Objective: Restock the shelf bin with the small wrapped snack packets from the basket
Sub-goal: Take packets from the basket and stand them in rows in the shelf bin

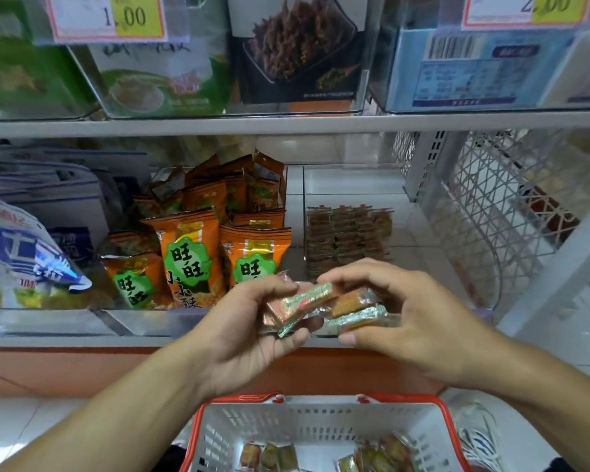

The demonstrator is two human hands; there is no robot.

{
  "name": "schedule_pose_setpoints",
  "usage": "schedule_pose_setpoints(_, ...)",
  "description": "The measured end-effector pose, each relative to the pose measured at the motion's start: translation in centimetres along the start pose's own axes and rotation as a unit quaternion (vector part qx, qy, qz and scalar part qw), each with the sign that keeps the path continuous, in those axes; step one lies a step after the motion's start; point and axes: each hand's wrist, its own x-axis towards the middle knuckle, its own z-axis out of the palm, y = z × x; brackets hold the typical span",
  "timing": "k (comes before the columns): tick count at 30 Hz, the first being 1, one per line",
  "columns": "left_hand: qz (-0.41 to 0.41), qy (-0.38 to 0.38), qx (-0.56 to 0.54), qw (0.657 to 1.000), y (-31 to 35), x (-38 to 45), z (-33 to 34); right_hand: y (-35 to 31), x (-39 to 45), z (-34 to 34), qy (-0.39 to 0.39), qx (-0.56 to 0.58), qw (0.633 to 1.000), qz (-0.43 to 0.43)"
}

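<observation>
Orange snack bags (198, 253) — price tags (108, 17) above.

White metal shelving (286, 126) with lattice side panel (491, 212) — pale, seemingly tiled floor (31, 424) below.
</observation>
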Motion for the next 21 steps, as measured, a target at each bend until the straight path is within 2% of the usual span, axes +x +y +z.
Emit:
schedule_pose_setpoints(3,-0.026,-0.02,0.021,0.999,0.0,-0.5,0.3,0.1,-0.1,0.5,-0.005,-0.044,0.997,-0.062)
schedule_pose_setpoints(6,-0.026,-0.012,0.031,0.999,-0.3,-0.6,0.5,0.2,-0.2,0.5,-0.012,-0.043,0.996,-0.071)
schedule_pose_setpoints(11,0.036,0.017,-0.004,0.999,0.2,-0.4,0.7,0.4,-0.3,0.2,0.032,-0.007,0.998,-0.052)
schedule_pose_setpoints(16,0.116,0.064,-0.062,0.989,0.2,0.1,0.4,0.7,-0.2,-0.5,0.085,-0.023,0.996,-0.013)
schedule_pose_setpoints(21,0.177,0.105,-0.05,0.977,0.3,0.3,-0.1,0.8,-0.1,-0.8,0.156,0.134,0.977,0.063)
